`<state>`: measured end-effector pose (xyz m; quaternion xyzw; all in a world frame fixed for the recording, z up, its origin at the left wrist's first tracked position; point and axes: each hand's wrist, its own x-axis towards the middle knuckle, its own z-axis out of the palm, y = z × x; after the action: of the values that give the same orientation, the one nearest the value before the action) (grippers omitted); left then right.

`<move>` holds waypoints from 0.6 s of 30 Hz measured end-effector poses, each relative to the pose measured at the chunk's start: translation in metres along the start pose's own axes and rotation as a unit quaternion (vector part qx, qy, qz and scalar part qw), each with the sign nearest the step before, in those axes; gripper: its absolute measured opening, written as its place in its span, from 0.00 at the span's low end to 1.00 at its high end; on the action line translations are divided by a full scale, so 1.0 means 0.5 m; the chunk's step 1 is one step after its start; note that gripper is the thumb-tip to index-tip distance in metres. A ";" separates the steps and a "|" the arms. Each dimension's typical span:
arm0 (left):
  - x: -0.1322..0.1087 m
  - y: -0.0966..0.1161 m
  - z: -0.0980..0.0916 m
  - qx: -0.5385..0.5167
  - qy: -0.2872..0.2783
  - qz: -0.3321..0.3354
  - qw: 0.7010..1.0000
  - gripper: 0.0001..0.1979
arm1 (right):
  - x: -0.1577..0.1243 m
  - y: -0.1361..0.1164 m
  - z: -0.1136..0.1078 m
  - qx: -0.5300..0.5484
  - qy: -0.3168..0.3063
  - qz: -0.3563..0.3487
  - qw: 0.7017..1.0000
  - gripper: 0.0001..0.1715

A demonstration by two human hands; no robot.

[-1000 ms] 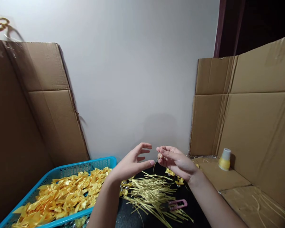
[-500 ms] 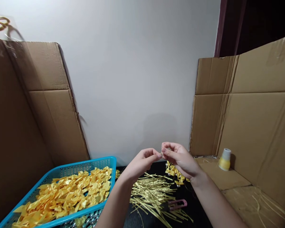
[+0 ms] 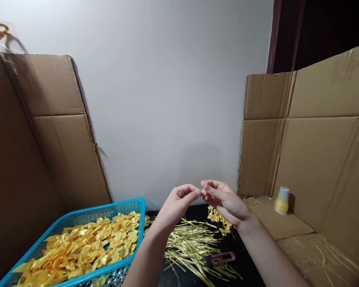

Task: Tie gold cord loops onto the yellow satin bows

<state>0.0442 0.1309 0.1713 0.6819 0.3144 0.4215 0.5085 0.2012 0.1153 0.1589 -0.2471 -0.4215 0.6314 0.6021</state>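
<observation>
My left hand (image 3: 175,205) and my right hand (image 3: 227,202) meet at the fingertips above the dark tabletop. Thumb and fingers of each hand are pinched together; whatever lies between them is too small to make out. Below them spreads a loose pile of thin glittery gold strips (image 3: 191,244). Yellow ribbon bows with silver beads (image 3: 217,218) lie partly behind my right wrist. A small tool with a pink handle (image 3: 224,258) rests on the strips, its dark end among them.
To the left stands a blue plastic basket (image 3: 107,205) heaped with yellow satin bows (image 3: 89,245). Silver beads (image 3: 116,276) sit by its near edge. A yellow and white cone-shaped spool (image 3: 282,200) stands on cardboard at the right. Cardboard panels (image 3: 323,159) flank both sides.
My fingertips have come slightly closer together, and the thin strand glimpsed between them no longer shows. The whole view has shifted a little. Objects on the table stay in place.
</observation>
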 end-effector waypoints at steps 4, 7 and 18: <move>-0.003 0.005 0.003 -0.005 0.006 0.003 1.000 0.09 | 0.000 0.001 -0.001 0.004 -0.002 -0.006 1.000 0.18; -0.005 0.009 0.004 -0.010 0.010 0.001 1.000 0.09 | -0.002 0.002 -0.002 0.004 -0.002 -0.010 1.000 0.17; -0.007 0.010 -0.003 0.009 0.020 0.009 1.000 0.10 | -0.004 0.000 -0.003 -0.007 -0.008 -0.011 1.000 0.18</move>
<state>0.0414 0.1270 0.1755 0.6807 0.3217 0.4370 0.4921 0.2027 0.1138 0.1576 -0.2421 -0.4335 0.6238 0.6036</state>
